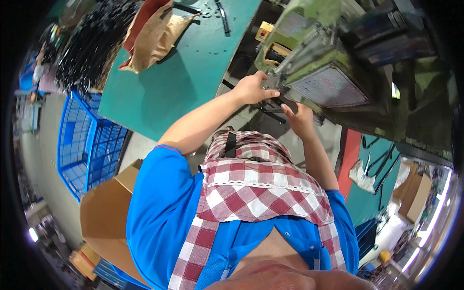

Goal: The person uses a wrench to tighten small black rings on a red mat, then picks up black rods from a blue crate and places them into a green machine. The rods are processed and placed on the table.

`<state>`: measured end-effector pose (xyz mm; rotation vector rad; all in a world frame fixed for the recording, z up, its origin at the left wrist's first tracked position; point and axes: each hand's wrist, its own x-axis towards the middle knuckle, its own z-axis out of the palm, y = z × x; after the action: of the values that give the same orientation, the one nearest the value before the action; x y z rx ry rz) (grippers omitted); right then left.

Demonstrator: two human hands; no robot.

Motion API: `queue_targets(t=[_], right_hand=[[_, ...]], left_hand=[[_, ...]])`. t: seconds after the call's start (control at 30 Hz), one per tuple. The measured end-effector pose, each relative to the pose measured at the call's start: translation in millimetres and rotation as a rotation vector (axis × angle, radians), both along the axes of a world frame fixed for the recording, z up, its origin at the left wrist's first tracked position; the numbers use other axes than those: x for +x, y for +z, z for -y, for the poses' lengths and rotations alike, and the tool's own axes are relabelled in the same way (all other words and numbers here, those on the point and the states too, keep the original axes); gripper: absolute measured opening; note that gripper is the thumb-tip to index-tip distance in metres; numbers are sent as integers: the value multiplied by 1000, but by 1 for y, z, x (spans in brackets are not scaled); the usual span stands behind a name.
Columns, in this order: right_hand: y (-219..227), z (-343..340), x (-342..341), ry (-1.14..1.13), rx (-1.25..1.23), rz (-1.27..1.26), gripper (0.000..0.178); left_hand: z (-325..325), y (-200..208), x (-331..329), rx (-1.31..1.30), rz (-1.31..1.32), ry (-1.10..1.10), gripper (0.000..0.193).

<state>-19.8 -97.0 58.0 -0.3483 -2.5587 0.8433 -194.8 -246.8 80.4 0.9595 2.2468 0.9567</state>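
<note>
Overhead, wide-angle view of two bare hands at a machine; clock positions are approx., taken from frame ctr. The L grip [253, 89] (bare hand) sits between 12 and 1 o'clock, fingers bent at the edge of a worn green metal machine [314, 89] w/ a slanted label plate [331, 86], 2 o'clock. The R grip [302, 118] (bare hand), also 2 o'clock, has its thumb toward the L one; the two are close but apart. A dark narrow piece [279, 100] lies betw. them at the machine's near edge, 1 o'clock. Whether either grip is closed on it can't be told: fingers and shadow hide the contact.

Surroundings: green table [140, 104], 10–11 o'clock, w/ an open kraft paper bag [157, 43], red inside, at 11; small rings [217, 52] and a black strip [223, 18] nr. 12. Bundle of black strips [94, 46], 10 o'clock; blue plastic crates [72, 142], 9; open cardboard box [104, 208], 8. Second green table [360, 208], betw. 3 and 4, carries thin black rods [385, 169] & a whitish wrapper [360, 176]. Yellow switch box [264, 31], betw. 12 and 1.
</note>
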Motion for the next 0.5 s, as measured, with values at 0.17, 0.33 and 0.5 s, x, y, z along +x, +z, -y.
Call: queue_targets(t=[0.17, 0.33, 0.5], right_hand=[[5, 5, 10, 85, -178, -11, 20], [-38, 9, 13, 479, -189, 260, 17], [-55, 35, -23, 775, -295, 590, 20]], left_hand=[[80, -39, 22, 16, 39, 99, 40], [174, -121, 82, -76, 42, 399, 30], [229, -110, 177, -168, 203, 883, 28]])
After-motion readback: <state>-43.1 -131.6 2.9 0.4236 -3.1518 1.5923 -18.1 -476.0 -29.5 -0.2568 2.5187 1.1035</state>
